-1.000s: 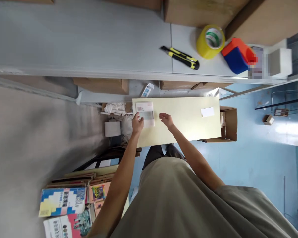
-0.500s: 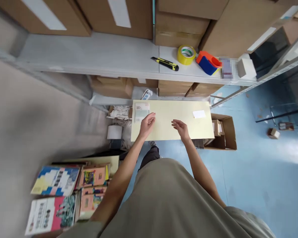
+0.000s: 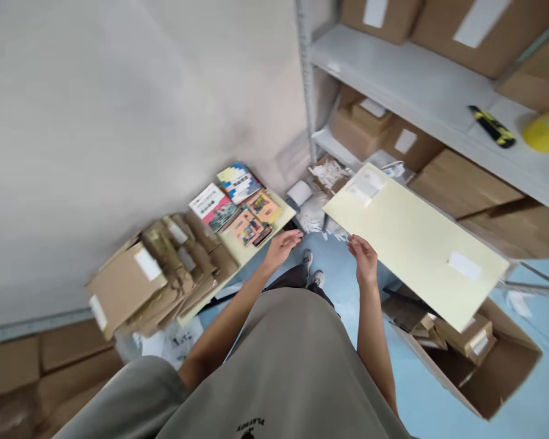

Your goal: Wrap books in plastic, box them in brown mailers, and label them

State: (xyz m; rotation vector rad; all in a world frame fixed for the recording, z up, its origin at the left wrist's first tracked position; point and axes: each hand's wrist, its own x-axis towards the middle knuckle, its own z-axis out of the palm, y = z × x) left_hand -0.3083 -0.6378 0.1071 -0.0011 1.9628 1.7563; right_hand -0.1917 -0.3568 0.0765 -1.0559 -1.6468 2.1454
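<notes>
My left hand (image 3: 282, 250) is held in the air with nothing in it, fingers loosely stretched. It is nearest to the low table (image 3: 281, 219) on the left, where a blue-and-yellow book (image 3: 238, 181), a pink-and-white book (image 3: 213, 206) and several orange booklets (image 3: 247, 225) lie. My right hand (image 3: 364, 258) is empty too, its fingers half bent, close to the front left edge of the cream tabletop (image 3: 407, 225). On that tabletop are a flat see-through packet (image 3: 366, 184) and a white slip of paper (image 3: 464, 266).
Flattened cardboard (image 3: 169, 268) is piled on the low table's near end. An open carton (image 3: 498, 366) holding small boxes stands under the cream tabletop. A grey shelf (image 3: 412, 70) carries boxes, a yellow-and-black box cutter (image 3: 491, 126) and yellow tape (image 3: 546, 131). A white roll (image 3: 299, 192) stands by the wall.
My view and body have turned left, away from the shelf and toward the low table. Both hands have left the space over the cream tabletop and remain empty.
</notes>
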